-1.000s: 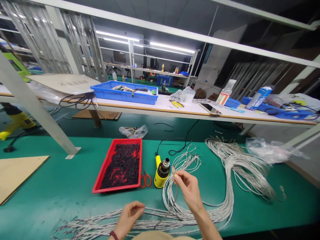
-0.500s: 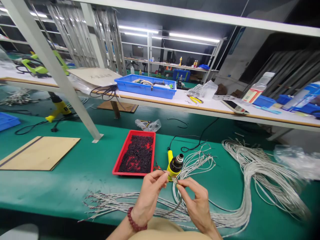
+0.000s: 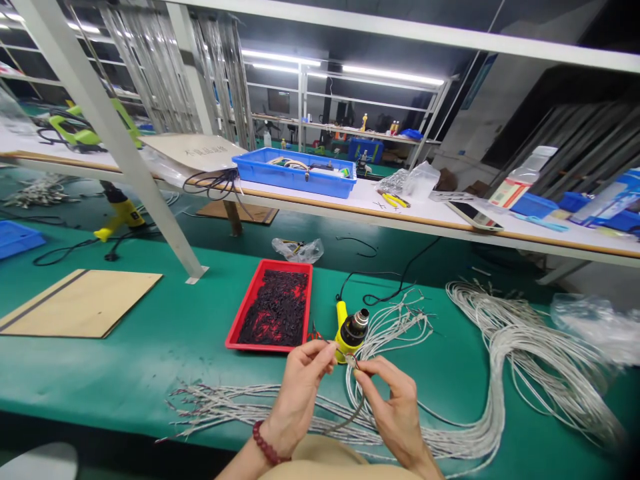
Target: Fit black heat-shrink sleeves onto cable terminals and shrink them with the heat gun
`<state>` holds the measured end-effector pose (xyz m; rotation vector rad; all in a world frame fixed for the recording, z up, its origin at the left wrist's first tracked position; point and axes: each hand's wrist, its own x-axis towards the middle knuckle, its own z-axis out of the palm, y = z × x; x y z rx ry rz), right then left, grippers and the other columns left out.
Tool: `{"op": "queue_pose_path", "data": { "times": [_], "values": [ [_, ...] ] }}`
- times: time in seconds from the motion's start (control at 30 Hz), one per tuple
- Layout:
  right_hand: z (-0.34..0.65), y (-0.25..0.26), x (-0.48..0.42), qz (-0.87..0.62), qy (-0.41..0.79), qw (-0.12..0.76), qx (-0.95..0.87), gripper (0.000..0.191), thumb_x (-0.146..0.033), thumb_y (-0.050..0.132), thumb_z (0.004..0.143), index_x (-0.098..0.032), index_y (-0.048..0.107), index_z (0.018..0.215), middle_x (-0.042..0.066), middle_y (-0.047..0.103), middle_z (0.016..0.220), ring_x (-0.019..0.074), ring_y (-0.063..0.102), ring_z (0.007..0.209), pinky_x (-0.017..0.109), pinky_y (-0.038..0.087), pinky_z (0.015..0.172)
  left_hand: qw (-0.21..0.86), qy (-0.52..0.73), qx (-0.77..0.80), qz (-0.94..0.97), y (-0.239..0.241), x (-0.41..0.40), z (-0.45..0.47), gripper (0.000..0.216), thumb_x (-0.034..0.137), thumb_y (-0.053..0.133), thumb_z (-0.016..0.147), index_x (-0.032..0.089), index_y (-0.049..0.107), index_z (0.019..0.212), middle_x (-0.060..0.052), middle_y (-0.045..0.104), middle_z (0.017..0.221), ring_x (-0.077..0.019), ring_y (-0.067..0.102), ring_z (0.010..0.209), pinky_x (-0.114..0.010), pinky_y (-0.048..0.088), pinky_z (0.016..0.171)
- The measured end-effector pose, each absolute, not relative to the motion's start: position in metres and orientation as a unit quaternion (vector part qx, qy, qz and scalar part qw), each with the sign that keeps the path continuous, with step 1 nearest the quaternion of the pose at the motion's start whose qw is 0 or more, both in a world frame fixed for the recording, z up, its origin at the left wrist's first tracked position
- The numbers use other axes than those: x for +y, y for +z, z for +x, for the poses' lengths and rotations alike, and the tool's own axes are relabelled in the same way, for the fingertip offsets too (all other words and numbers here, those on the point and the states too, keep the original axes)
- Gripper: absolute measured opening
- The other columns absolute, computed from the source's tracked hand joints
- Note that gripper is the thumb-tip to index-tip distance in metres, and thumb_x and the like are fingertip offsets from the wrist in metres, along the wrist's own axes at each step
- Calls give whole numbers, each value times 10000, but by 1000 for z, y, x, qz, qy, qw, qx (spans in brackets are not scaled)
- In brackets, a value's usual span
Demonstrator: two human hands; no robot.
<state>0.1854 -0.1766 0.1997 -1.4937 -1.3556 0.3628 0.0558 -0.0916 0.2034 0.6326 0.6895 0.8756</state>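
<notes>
Cable end (image 3: 351,361) sat pinched between both hands just above the near edge of the green bench (image 3: 150,347), right in front of the yellow heat gun (image 3: 350,331). The left hand (image 3: 300,393), a bead bracelet at its wrist, had thumb and forefinger closed together on something tiny at the tip; whether that was a small sleeve could not be made out. The right hand (image 3: 395,407) was clamped on the grey cable just behind the tip, the rest of it drooping down toward the lap. Doing this well seemed to call for keeping the right pinch close to the end so the tip stayed stiff, and working with fingertips only, well short of the gun's metal nozzle, which pointed toward the hands.

Beneath and beside the hands lay a spread of pale cables (image 3: 240,403), and a much larger looped bundle (image 3: 505,347) swept off to the right; either could snag the drooping length. Red-handled scissors (image 3: 315,331) lay between the gun and a red tray (image 3: 273,307) filled with small dark pieces. A wooden board (image 3: 80,303) rested at the left. Farther back, a bagged tool (image 3: 297,250) lay on the mat, and the raised shelf (image 3: 350,207) carried a blue bin (image 3: 295,175), yellow cutters (image 3: 393,199), a phone (image 3: 473,215) and a bottle (image 3: 523,177).
</notes>
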Motion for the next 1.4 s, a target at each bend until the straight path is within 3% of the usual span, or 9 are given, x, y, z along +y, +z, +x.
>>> {"op": "queue_pose_path", "data": {
  "times": [0.43,0.77,0.9,1.1,1.23,1.4],
  "values": [
    [196,198,-174,-666,196,528,-490,108,-279,627,839,-188,682,820,28,666,743,165,597,679,249,468,652,807,350,355,317,180,-88,48,285,355,785,641,138,749,822,-8,635,659,-69,502,608,-171,392,600],
    [240,169,-159,-659,246,603,-377,253,-385,623,826,-139,674,854,52,658,702,165,595,635,258,489,610,675,236,446,539,60,-79,24,437,545,694,625,143,709,796,-50,681,703,-177,581,694,-256,419,638],
    [245,157,-151,-668,231,605,-368,278,-397,631,812,-127,675,857,64,672,702,176,614,631,279,507,623,651,193,456,576,29,-86,9,445,571,714,537,147,692,669,-45,663,641,-196,579,670,-288,418,663],
    [247,148,-139,-681,221,597,-361,293,-411,638,795,-123,670,837,72,681,684,188,629,623,281,519,601,643,93,469,599,5,-107,-9,450,632,645,507,219,511,387,18,529,425,-192,515,474,-305,351,525],
    [248,143,-133,-686,218,591,-364,308,-431,631,791,-128,671,823,74,690,680,191,636,605,287,523,599,625,65,485,608,-4,-109,-12,477,631,598,541,235,406,358,23,488,389,-208,518,450,-317,327,518],
    [248,138,-130,-687,215,587,-370,325,-442,627,793,-121,667,831,80,694,673,183,626,578,280,510,582,613,54,488,619,-6,-107,-11,444,598,586,551,239,391,378,33,487,387,-214,535,460,-317,329,530]
  ]
}}
